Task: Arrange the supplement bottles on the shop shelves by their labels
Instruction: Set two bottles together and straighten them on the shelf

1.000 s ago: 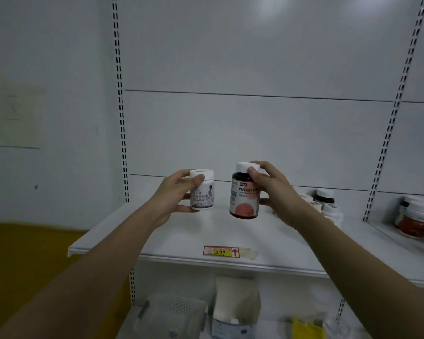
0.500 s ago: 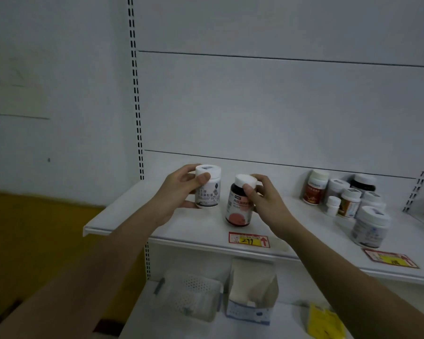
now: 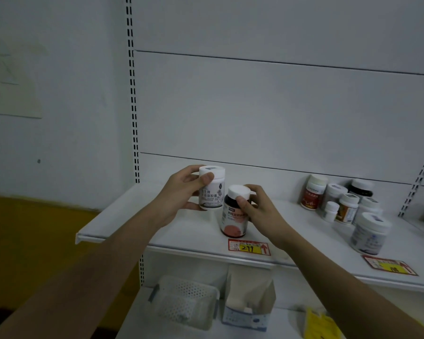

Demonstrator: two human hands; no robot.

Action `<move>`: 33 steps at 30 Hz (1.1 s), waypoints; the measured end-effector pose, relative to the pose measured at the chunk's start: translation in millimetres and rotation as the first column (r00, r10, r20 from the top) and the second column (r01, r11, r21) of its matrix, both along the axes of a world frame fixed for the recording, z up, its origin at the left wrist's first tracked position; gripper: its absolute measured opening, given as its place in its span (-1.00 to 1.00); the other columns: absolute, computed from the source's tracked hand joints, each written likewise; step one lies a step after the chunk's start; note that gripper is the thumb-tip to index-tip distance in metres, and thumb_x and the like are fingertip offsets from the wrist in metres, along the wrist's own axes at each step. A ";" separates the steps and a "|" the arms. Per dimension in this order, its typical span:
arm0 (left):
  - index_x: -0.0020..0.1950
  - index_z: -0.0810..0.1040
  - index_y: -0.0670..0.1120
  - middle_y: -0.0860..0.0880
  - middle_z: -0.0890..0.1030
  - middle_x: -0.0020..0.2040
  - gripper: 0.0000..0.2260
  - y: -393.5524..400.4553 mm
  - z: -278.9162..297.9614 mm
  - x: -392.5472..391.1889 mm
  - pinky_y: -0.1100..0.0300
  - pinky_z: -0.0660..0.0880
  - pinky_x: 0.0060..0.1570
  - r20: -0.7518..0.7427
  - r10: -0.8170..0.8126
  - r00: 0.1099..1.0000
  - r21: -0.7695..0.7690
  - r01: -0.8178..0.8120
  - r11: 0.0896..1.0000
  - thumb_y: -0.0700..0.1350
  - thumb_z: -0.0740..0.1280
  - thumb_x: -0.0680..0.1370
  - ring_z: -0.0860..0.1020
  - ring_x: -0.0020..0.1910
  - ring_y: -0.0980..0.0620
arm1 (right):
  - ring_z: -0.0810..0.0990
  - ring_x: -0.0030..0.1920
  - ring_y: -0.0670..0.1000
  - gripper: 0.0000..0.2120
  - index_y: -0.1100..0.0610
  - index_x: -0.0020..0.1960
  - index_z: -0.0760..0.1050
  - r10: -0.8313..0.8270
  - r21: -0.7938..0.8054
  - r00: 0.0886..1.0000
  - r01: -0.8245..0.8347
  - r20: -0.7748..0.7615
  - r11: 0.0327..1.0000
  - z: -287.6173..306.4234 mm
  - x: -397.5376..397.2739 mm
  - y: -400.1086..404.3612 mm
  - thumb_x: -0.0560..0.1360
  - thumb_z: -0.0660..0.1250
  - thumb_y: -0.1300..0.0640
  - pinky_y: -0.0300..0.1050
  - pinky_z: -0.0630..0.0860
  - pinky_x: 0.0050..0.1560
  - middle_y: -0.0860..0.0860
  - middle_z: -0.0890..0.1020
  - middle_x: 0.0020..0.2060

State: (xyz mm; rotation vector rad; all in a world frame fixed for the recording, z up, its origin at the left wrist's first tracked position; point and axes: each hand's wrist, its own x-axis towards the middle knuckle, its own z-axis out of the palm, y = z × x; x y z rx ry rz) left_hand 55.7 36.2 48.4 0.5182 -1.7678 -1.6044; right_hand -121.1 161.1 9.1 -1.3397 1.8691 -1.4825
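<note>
My left hand (image 3: 181, 194) grips a small white bottle (image 3: 212, 189) with a grey label and holds it just above the white shelf (image 3: 123, 216). My right hand (image 3: 260, 209) is closed on the white cap and side of a dark bottle (image 3: 234, 217) with a pink label. That bottle stands upright on the shelf, right behind the red and yellow price tag (image 3: 249, 247). The two bottles are side by side, almost touching.
Several more bottles (image 3: 343, 204) cluster on the shelf to the right, with a large white jar (image 3: 368, 234) near the front and a second price tag (image 3: 389, 265). Below, the lower shelf holds a perforated plastic basket (image 3: 184, 300), an open carton (image 3: 249, 297) and a yellow packet (image 3: 321, 324).
Both hands came down toward the shelf. The dark bottle went from mid-air to standing on the shelf behind the price tag, and the white bottle moved lower beside it.
</note>
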 end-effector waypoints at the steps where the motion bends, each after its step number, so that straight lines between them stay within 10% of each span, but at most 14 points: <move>1: 0.26 0.54 -0.01 -0.02 0.66 0.12 -0.69 1.1 3.5 -1.3 0.00 0.64 -0.20 -0.007 -0.005 1.000 -0.002 0.005 1.000 0.01 0.38 0.53 0.65 0.06 -0.04 | 0.56 0.21 0.03 -0.61 0.00 0.37 0.29 0.001 0.013 1.000 -0.001 0.001 1.000 1.3 0.4 1.2 0.59 0.25 -0.04 0.07 0.53 0.25 0.05 0.50 0.29; 7: 0.24 0.55 -0.01 -0.05 0.66 0.12 -0.69 12.5 25.3 -6.3 -0.05 0.64 -0.20 -0.022 -0.028 0.999 -0.008 0.027 1.000 0.02 0.39 0.53 0.65 0.07 -0.08 | 0.41 0.39 0.02 -0.34 -0.01 0.54 0.15 -0.018 0.102 0.997 0.026 -0.079 0.994 22.2 0.2 12.9 0.53 0.33 -0.11 -0.03 0.42 0.31 -0.02 0.36 0.45; 11: 0.24 0.55 -0.02 -0.06 0.66 0.12 -0.69 21.4 42.7 -7.6 -0.01 0.64 -0.23 -0.039 -0.037 0.999 -0.028 0.036 0.999 0.03 0.39 0.53 0.65 0.06 -0.09 | 0.58 0.16 -0.06 -0.53 -0.03 0.41 0.39 -0.107 -0.199 0.994 0.102 -0.016 0.975 75.5 12.4 25.9 0.53 0.34 -0.10 -0.07 0.54 0.18 -0.07 0.58 0.20; 16: 0.24 0.55 -0.04 -0.09 0.65 0.12 -0.65 43.5 68.3 -17.9 -0.06 0.65 -0.22 -0.085 -0.039 0.996 -0.034 0.037 0.999 0.08 0.40 0.51 0.66 0.05 -0.13 | 0.67 0.05 0.00 -0.55 0.00 0.35 0.46 0.055 -0.157 0.992 -0.073 -0.115 0.985 118.6 27.5 34.1 0.49 0.44 0.12 -0.09 0.65 0.02 0.02 0.65 0.09; 26: 0.34 0.48 -0.03 -0.02 0.63 0.11 -0.44 72.8 60.6 -33.0 0.18 0.64 -0.15 -0.012 -0.048 0.999 -0.182 0.045 0.982 -0.18 0.56 0.38 0.67 -0.02 0.02 | 0.70 0.04 0.09 -0.58 0.09 0.36 0.45 0.132 -0.188 0.978 -0.100 0.164 0.977 116.3 7.8 64.2 0.52 0.39 0.17 0.02 0.65 0.04 0.11 0.70 0.06; 33: 0.36 0.48 -0.02 -0.01 0.62 0.14 -0.43 92.3 37.6 -65.7 0.23 0.64 -0.16 -0.013 -0.100 0.995 -0.237 0.094 0.967 -0.22 0.55 0.39 0.66 -0.02 0.04 | 0.68 -0.01 -0.06 -0.70 0.06 0.24 0.57 -0.137 -0.111 0.974 0.118 -0.182 0.987 131.8 -12.2 88.4 0.52 0.39 0.02 -0.21 0.65 -0.11 -0.01 0.65 0.07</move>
